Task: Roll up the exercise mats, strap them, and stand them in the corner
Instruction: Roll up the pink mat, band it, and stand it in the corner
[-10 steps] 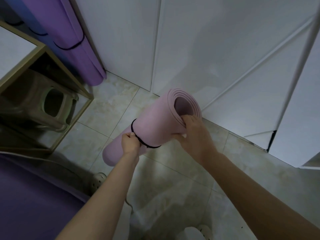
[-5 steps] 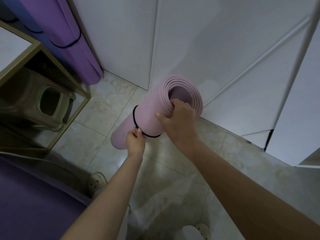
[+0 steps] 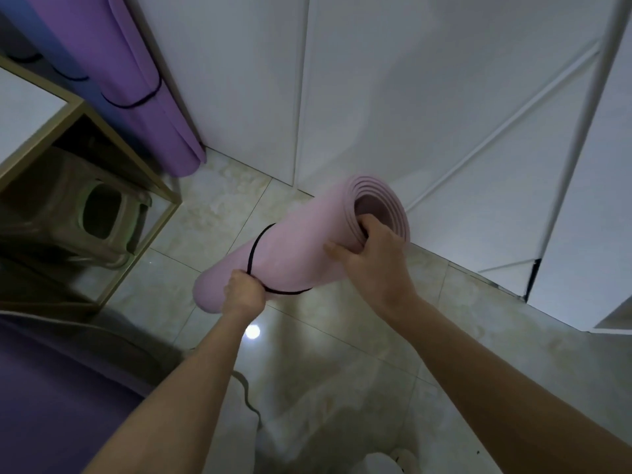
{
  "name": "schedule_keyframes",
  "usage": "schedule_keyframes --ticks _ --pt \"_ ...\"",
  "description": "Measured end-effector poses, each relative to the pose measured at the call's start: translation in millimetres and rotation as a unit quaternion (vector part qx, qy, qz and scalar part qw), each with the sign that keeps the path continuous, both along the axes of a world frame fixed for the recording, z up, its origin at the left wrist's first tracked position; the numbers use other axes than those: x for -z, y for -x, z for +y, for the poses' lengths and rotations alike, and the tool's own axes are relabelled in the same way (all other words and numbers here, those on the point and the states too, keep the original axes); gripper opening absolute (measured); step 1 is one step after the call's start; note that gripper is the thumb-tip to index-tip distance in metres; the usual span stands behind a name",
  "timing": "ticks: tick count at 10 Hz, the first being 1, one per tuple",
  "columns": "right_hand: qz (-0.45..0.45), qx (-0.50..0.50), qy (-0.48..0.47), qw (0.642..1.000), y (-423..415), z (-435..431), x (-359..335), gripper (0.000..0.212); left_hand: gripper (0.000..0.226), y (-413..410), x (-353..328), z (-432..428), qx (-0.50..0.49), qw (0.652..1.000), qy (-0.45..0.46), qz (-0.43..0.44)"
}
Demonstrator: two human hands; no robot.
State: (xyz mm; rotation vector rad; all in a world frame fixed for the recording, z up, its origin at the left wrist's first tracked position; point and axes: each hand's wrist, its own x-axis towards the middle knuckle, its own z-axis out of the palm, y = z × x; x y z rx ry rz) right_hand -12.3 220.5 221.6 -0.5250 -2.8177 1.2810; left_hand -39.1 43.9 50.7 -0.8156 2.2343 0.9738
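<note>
Pink foam fills both my hands: the rolled pink mat (image 3: 301, 254) hangs tilted over the tiled floor (image 3: 342, 354), open end up towards the white panelled wall (image 3: 393, 97). My left hand (image 3: 244, 292) is closed on the black strap (image 3: 254, 249) where it loops the roll's lower part, fingers curled tight round the band. I judge that this grip keeps the loop from sliding and the coil from springing loose. My right hand (image 3: 372, 258) clamps the upper rim, thumb along the outside, fingers hooked into the hollow, so I can steer that end.

Left of the roll and nearer me, a dark purple mat (image 3: 51, 405) lies flat, not yet rolled. Further left stands a gold-framed side table (image 3: 41, 140) with a plastic stool (image 3: 68, 213) beneath it. Beyond the roll to the left, a purple mat roll (image 3: 130, 63) and a blue one (image 3: 68, 56) already lean strapped in the corner. The table narrows the way in, so I reckon the pink roll must go upright to fit beside them.
</note>
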Motion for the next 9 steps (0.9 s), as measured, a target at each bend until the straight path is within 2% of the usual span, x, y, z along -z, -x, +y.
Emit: schedule_keyframes --ticks 1,2,3,4,5,6,7,9 --pt "-0.016 -0.023 -0.001 1.000 4 2 -2 0.044 0.036 -10 11 -11 0.031 0.998 0.021 -0.047" --pt "-0.019 -0.025 0.014 0.999 1 9 -3 0.045 0.037 -23 4 -10 0.050 0.997 0.025 -0.057" --pt "-0.010 -0.037 0.022 0.999 -6 10 -3 0.042 0.033 -26 2 -10 0.043 0.998 0.028 -0.037" --pt "0.003 -0.084 0.002 0.996 -8 18 -6 0.037 0.008 -30 -1 -1 0.037 0.999 -0.019 0.035" --pt "0.035 -0.141 -0.026 0.989 -7 29 -12 0.044 0.031 -26 -9 7 0.003 0.987 -0.107 0.117" --pt "0.058 -0.201 -0.046 0.977 -5 38 -18 0.050 0.030 -13 -23 8 -0.121 0.963 -0.192 0.143" --pt "0.060 -0.270 -0.067 0.959 -1 46 -20 0.051 0.022 5 -33 6 -0.173 0.952 -0.214 0.137" --pt "0.040 -0.340 -0.092 0.935 2 45 -17 0.049 0.035 6 -27 -3 -0.114 0.965 -0.201 0.122"
